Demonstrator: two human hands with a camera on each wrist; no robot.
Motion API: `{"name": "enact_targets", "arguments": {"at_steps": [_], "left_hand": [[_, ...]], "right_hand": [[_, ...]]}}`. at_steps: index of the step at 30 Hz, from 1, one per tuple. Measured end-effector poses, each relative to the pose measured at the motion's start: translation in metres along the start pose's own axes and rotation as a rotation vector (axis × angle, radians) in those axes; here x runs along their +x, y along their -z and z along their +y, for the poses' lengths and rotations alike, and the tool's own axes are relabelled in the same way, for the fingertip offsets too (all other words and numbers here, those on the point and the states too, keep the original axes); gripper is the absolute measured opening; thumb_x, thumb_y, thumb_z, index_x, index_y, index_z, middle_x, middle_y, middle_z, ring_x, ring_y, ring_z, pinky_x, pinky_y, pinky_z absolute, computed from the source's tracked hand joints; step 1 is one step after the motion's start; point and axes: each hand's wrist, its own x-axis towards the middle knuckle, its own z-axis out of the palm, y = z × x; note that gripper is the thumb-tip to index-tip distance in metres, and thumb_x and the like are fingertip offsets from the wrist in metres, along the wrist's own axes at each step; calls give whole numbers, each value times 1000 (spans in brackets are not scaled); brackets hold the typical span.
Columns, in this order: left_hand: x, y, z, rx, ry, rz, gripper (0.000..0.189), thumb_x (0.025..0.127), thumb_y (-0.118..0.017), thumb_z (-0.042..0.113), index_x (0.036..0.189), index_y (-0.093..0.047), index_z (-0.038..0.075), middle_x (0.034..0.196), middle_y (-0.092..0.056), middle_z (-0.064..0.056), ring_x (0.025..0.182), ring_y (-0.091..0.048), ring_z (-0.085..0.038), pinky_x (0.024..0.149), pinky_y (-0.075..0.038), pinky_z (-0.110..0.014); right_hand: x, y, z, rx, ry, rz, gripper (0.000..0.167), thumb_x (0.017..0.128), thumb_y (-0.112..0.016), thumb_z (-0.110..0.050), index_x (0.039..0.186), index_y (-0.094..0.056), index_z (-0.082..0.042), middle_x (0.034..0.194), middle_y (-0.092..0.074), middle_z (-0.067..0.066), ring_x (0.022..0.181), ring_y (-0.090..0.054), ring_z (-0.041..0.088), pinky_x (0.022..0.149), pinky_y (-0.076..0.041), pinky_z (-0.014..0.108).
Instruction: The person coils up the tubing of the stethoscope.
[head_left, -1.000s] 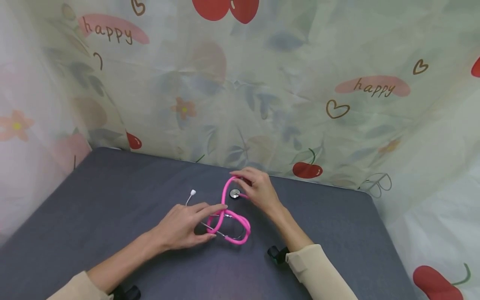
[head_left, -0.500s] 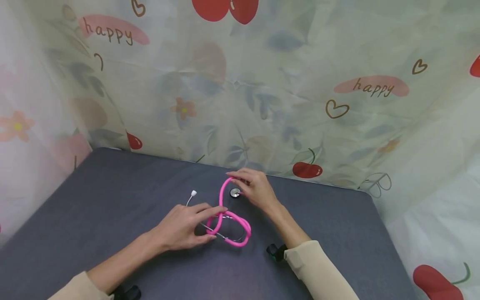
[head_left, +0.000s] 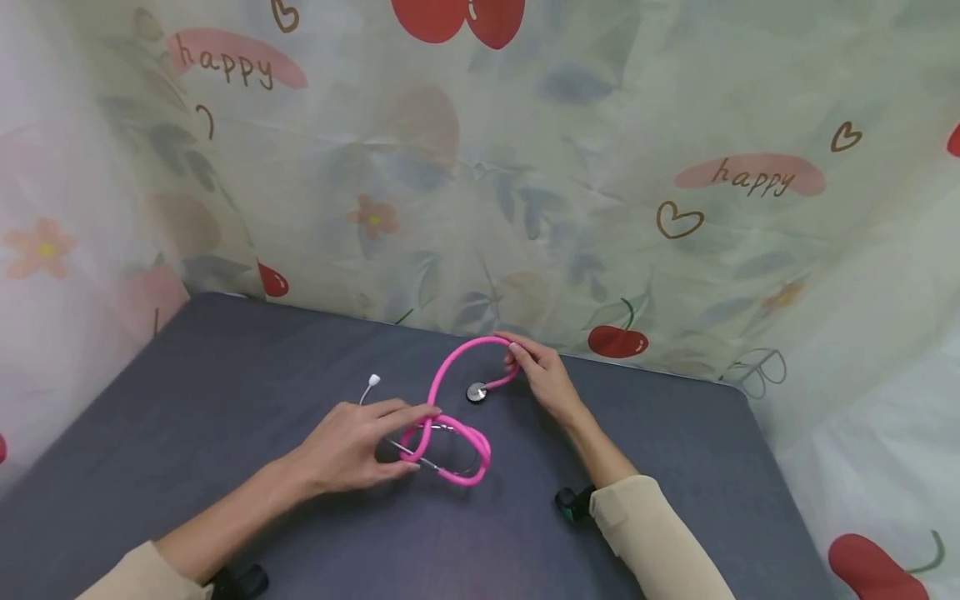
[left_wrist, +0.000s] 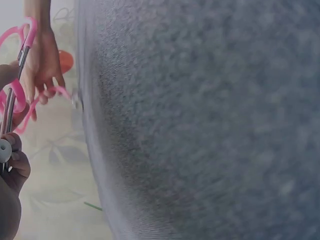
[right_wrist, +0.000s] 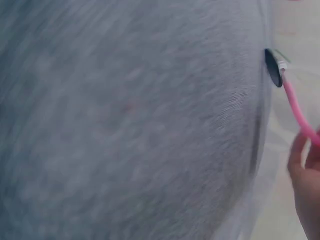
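Note:
A pink stethoscope [head_left: 486, 454] is looped into a coil above the grey table. My left hand [head_left: 356, 446] grips the coil and metal ear tubes between thumb and fingers; a white ear tip [head_left: 374, 380] sticks out beyond that hand. Farther right, my right hand [head_left: 546, 379] pinches the free tubing, which arches up from the coil. From those fingers a short end bends back to the round chest piece [head_left: 476, 392]. In the right wrist view the chest piece [right_wrist: 273, 67] shows edge-on at the end of the pink tube. Part of the ear tubes is hidden behind the left hand.
The grey cloth-covered table [head_left: 300, 358] spreads under both hands. Its back edge meets a hanging curtain [head_left: 480, 167] printed with cherries, leaves and lettering. Dark wrist-worn devices sit at both cuffs, one of them a black camera [head_left: 573, 503] under the right sleeve.
My right hand has moved right with the tubing, widening the pink arch and showing more tube beside the chest piece. The left hand and coil have shifted slightly left.

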Motion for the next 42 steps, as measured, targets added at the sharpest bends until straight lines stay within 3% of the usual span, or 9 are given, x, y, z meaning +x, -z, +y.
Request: {"name": "enact_targets", "arguments": {"at_steps": [4, 8, 13, 16, 19, 24, 27, 32, 42], "left_hand": [[2, 5, 1, -39, -1, 16, 76, 75, -87, 35, 143, -54, 27, 117, -65, 13, 76, -62, -2, 57, -41, -16], [5, 10, 2, -98, -22, 55, 78, 72, -90, 30, 142, -55, 24, 118, -66, 12, 95, -67, -4, 70, -52, -21], [6, 11, 3, -153, -17, 66, 76, 73, -89, 30, 141, -55, 23, 119, -66, 10, 100, -67, -6, 76, -54, -23], [6, 11, 4, -174, 5, 68, 75, 75, -88, 30, 141, -55, 22, 118, -66, 8, 99, -66, -6, 69, -51, -19], [8, 12, 4, -167, 33, 92, 74, 74, -89, 30, 140, -57, 22, 114, -68, 6, 81, -62, -3, 61, -45, -13], [11, 13, -2, -119, 82, 173, 76, 71, -91, 30, 138, -59, 18, 97, -66, 6, 56, -43, 0, 54, -37, -12], [11, 14, -6, -116, 126, 208, 78, 69, -93, 26, 139, -58, 19, 100, -63, 5, 54, -41, 1, 52, -38, -14], [11, 15, -9, -135, 185, 233, 82, 67, -94, 20, 141, -57, 22, 123, -58, 0, 54, -44, 0, 51, -42, -19], [11, 13, -14, -151, 205, 264, 80, 69, -93, 22, 140, -58, 19, 118, -60, -3, 54, -46, -2, 52, -40, -16]], "right_hand": [[-1, 4, -12, 87, -30, 60, 27, 102, -55, -12, 124, -69, -2, 85, -58, 19, 76, -56, 26, 69, -48, 26], [-7, 3, -40, 9, 10, 47, 23, 101, -57, -7, 119, -69, 1, 82, -60, 14, 68, -51, 18, 59, -43, 24], [-14, -4, -50, -125, 76, 29, 21, 98, -60, -4, 115, -70, 2, 84, -64, 15, 71, -56, 16, 63, -46, 26], [-16, -4, -36, -232, 86, 14, 23, 97, -63, -8, 118, -73, -7, 85, -67, 5, 71, -56, 17, 62, -45, 26], [-18, -4, -26, -339, 91, -35, 25, 98, -63, -12, 120, -73, -16, 85, -68, 0, 66, -53, 18, 57, -41, 26], [-26, -9, -29, -434, 75, -136, 26, 100, -61, -12, 124, -71, -14, 87, -72, 4, 56, -48, 16, 52, -36, 24], [-30, -11, -31, -470, 58, -156, 26, 99, -61, -12, 124, -69, -13, 88, -73, 3, 55, -46, 11, 52, -36, 23], [-35, -13, -32, -485, 59, -154, 23, 97, -65, -12, 118, -72, -14, 88, -73, 1, 58, -49, 8, 53, -38, 24], [-45, -14, -33, -520, 177, -215, 25, 89, -74, -6, 113, -77, -12, 84, -69, 0, 64, -50, 8, 55, -44, 23]]}}
